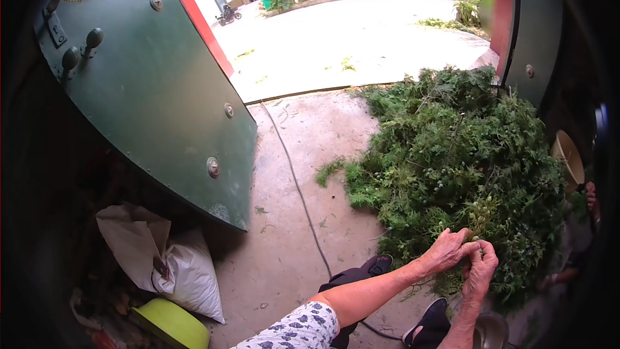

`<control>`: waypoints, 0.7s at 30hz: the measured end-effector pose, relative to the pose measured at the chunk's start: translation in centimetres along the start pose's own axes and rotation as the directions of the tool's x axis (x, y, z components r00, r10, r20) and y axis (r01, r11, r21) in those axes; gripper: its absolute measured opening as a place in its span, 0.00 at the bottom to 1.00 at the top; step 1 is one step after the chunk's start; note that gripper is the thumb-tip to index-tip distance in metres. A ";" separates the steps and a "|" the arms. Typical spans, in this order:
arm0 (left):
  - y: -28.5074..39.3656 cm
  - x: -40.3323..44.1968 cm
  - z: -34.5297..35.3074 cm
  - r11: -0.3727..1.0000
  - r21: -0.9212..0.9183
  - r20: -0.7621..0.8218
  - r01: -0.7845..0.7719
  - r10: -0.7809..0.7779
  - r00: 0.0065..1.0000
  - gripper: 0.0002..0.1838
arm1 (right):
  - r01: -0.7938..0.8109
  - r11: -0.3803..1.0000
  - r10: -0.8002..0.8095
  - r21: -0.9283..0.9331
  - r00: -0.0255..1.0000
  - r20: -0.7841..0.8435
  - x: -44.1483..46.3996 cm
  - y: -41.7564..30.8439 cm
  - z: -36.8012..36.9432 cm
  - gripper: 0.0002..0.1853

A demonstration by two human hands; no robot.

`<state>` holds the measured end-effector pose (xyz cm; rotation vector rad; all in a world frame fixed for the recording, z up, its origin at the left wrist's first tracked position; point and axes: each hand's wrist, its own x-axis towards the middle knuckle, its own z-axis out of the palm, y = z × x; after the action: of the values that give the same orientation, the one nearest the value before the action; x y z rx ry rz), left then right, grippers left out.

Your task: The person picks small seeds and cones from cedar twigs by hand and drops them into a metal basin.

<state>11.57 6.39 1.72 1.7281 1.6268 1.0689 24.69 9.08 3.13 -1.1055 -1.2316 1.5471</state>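
Observation:
A large heap of green leafy branches (452, 148) with small round cones lies on the floor at the right. At its near edge, my left hand (447, 250) and my right hand (480, 266) meet, fingertips together. Both hands have their fingers pinched, and a yellowish-green sprig (479, 214) shows just beyond them. What lies between the fingertips is too small to make out. Below my right hand stands a metal bowl (491, 331), partly hidden by the forearm.
A green metal door (161, 90) stands open at the left. A dark cable (294, 178) crosses the floor. White sacks (187, 271) and a yellow-green basin (171, 323) are at lower left. A tan basin (568, 158) and part of another person's hand (591, 197) show at right.

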 end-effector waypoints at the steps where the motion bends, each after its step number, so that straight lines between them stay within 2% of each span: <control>1: -0.3 -0.1 0.4 1.000 -0.002 0.001 0.000 0.000 1.000 0.25 | -0.001 1.000 0.001 -0.001 1.000 -0.002 0.2 -0.1 -0.1 0.08; 3: -1.0 -0.3 1.5 0.995 -0.026 -0.177 -0.091 0.085 0.981 0.24 | 0.036 0.999 -0.037 -0.012 0.996 -0.083 0.4 -0.3 -0.3 0.06; 4: 0.2 -0.4 -0.1 0.997 -0.072 -0.029 -0.018 0.016 0.999 0.19 | 0.054 0.998 -0.052 0.022 0.995 -0.080 0.5 -0.2 -0.5 0.05; 7: -0.6 -0.4 0.5 0.997 0.026 -0.118 -0.079 0.081 0.990 0.14 | 0.013 0.996 -0.007 0.089 0.998 -0.066 0.2 -0.6 0.0 0.06; 8: -0.4 -0.5 0.6 0.996 0.021 -0.113 -0.082 0.083 0.990 0.14 | 0.011 0.998 -0.008 0.067 0.999 -0.043 -0.1 -1.0 0.5 0.06; 10: 0.0 -0.6 0.6 0.978 0.156 -0.226 -0.138 0.171 0.959 0.10 | 0.056 0.997 -0.058 -0.044 0.998 -0.036 -0.3 -1.3 0.2 0.05; 11: 0.1 -0.6 0.4 0.978 0.156 -0.225 -0.140 0.173 0.959 0.10 | 0.095 0.987 -0.100 -0.129 0.994 -0.032 -0.2 -1.1 0.3 0.04; 14: 0.3 -0.6 -0.2 0.946 0.204 -0.154 -0.251 0.284 0.946 0.06 | 0.079 0.971 -0.091 -0.227 0.995 -0.043 -0.3 -1.6 0.3 0.03; 16: 1.3 -0.6 -0.9 0.935 0.190 -0.144 -0.300 0.329 0.933 0.04 | -0.019 0.999 0.019 -0.028 0.999 0.030 -0.4 -2.1 -0.2 0.05; 17: 1.6 -0.5 -1.1 0.932 0.232 -0.113 -0.278 0.310 0.944 0.04 | -0.099 0.974 0.091 0.205 0.995 0.047 -0.3 -1.6 -0.9 0.06; 18: 2.1 -0.5 -1.1 0.943 0.222 -0.105 -0.249 0.277 0.955 0.04 | -0.157 0.933 0.141 0.324 0.987 0.071 -0.2 -2.1 -1.5 0.06; 19: 2.9 -0.5 -1.1 0.935 0.228 -0.163 -0.272 0.312 0.936 0.04 | -0.078 0.903 0.052 0.422 0.996 0.074 0.0 -2.5 -2.6 0.06; 20: 1.8 -0.6 -0.8 0.946 0.219 -0.185 -0.238 0.279 0.942 0.05 | 0.050 0.875 -0.056 0.482 0.998 -0.003 0.2 -3.8 -3.7 0.07; 21: 1.6 -0.6 -1.4 0.991 0.028 -0.111 -0.132 0.135 0.985 0.05 | 0.168 0.824 -0.134 0.541 0.986 -0.102 0.0 -6.0 -4.9 0.09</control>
<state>11.37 5.36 3.70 1.8422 1.6131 1.2372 29.95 11.15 8.38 -0.6500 -0.7329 1.5900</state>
